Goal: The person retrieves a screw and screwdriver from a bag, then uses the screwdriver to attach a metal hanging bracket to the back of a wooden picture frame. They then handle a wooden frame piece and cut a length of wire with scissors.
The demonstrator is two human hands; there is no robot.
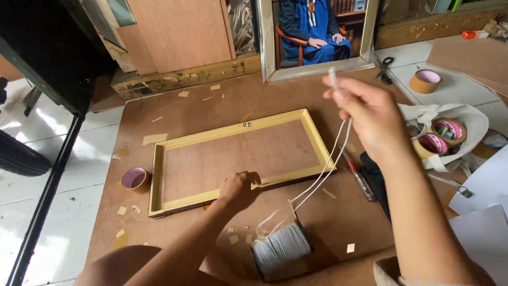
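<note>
A gold-coloured picture frame lies face down on a brown board on the floor, with a small metal hook on its far rail. My left hand rests on the frame's near rail, fingers curled against it. My right hand is raised above the frame's right end, pinching white string. The doubled string runs down to a spool of white string near my knee.
A roll of tape sits left of the frame. A screwdriver lies to its right. More tape rolls and a white bag are at right. Scissors and a framed portrait stand behind.
</note>
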